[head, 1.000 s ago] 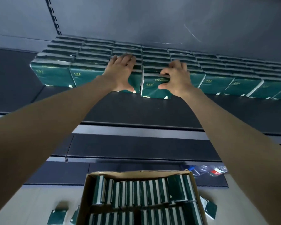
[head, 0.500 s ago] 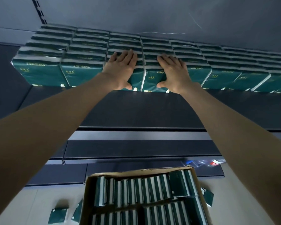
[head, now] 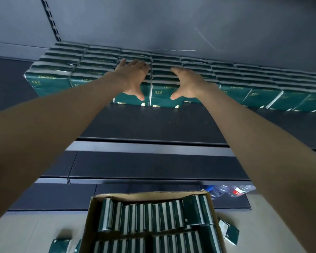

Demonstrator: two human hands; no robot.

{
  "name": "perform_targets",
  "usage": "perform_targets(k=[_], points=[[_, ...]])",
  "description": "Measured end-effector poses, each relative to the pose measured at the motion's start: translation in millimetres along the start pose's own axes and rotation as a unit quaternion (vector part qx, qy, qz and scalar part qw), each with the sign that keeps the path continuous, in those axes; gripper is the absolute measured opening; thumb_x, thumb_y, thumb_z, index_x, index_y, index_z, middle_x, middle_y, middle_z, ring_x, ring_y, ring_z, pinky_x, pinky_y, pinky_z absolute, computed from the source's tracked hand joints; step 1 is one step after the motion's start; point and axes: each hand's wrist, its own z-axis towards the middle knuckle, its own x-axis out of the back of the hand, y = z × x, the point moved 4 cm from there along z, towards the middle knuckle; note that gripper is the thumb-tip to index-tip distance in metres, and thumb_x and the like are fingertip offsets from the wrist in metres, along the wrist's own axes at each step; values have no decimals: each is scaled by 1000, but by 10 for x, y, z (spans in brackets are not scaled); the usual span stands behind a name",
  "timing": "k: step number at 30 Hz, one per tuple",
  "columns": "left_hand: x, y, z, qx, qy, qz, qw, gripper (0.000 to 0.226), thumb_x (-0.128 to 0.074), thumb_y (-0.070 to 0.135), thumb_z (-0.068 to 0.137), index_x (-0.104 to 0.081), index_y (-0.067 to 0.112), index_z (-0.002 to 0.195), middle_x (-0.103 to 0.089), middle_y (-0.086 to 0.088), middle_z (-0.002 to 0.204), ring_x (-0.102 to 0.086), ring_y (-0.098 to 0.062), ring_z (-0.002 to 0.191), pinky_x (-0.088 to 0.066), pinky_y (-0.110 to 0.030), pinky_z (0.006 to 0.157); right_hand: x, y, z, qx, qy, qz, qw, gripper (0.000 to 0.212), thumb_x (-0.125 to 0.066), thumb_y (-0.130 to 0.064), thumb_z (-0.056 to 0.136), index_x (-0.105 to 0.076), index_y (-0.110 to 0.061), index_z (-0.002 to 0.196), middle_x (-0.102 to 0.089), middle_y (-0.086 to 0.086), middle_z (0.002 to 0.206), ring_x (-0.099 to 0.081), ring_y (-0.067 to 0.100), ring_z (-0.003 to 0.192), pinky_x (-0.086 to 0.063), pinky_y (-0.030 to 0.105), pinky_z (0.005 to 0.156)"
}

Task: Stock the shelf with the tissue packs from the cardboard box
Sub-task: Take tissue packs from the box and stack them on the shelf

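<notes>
Dark green tissue packs (head: 259, 99) stand in a stacked row along the back of the upper shelf (head: 153, 123), against the grey wall panel. At the middle of the row the left hand (head: 133, 77) lies flat on a stack, fingers straight over its top and thumb down its front face. The right hand (head: 189, 83) is spread wide at the neighbouring stack, gripping nothing; whether it touches I cannot tell. Below, the cardboard box (head: 150, 194) on the floor (head: 22, 230) holds more packs on edge in rows, with loose packs (head: 228, 232) beside it and plastic bottles (head: 233, 191) under the lowest shelf.
</notes>
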Motion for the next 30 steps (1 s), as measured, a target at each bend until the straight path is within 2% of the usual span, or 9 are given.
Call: perform_targets(k=[3,8,12,15,17,20,25,30], points=[[212,230,-165,4,-2,-57,998,99,-80,40,72,-25,9,148,-31,-12,152,-31,-33,138,-31,-48,109,210,136,-236,1,-2,54,999,90,-79,-16,75,-27,-14,149,-33,8,152,-36,27,137,-32,38,112],[393,879,-512,31,-15,-98,995,87,-78,41,74,-35,12,144,-43,-12,144,-41,-33,131,-37,-41,103,365,435,-879,17,-44,29,998,72,-79,-18,77,-44,-13,140,-48,10,141,-48,27,126,-38,32,100],[235,1470,-759,54,-50,-125,989,88,-78,47,71,-37,17,143,-50,-8,137,-47,-33,124,-41,-44,102,200,776,-1449,25,-83,23,996,67,-78,-22,78,-47,-18,137,-50,9,138,-51,28,122,-41,36,100],[-34,1887,-926,66,-85,-150,983,91,-79,50,69,-35,23,144,-49,-7,136,-47,-33,123,-41,-51,101,-68,1045,-1817,28,-119,34,992,66,-78,-20,78,-48,-17,136,-49,12,138,-51,30,121,-42,41,102],[-240,2145,-1021,70,-106,-156,980,91,-78,51,69,-35,24,144,-49,-6,136,-48,-33,122,-42,-51,99,-278,1214,-2037,31,-144,42,988,64,-77,-19,79,-48,-15,136,-50,11,136,-51,29,120,-43,37,98],[-603,2475,-1126,66,-130,-173,974,87,-77,47,72,-36,19,144,-50,-6,136,-49,-32,121,-43,-47,99,-694,1469,-2278,19,-184,64,981,61,-76,-19,80,-49,-14,135,-54,8,131,-53,26,117,-42,31,92],[-1350,2849,-1262,73,-196,-210,955,86,-76,43,76,-31,22,147,-46,-6,141,-44,-30,128,-41,-46,102,-1567,1750,-2525,-12,-240,100,966,63,-76,-21,78,-49,-18,135,-52,8,133,-54,27,115,-44,43,100],[-2056,3135,-1294,63,-238,-237,940,82,-73,39,80,-31,17,147,-46,-7,143,-45,-29,128,-41,-40,101,-2348,1932,-2717,-48,-275,145,949,64,-75,-17,80,-45,-10,136,-56,13,129,-58,29,111,-48,39,94]])
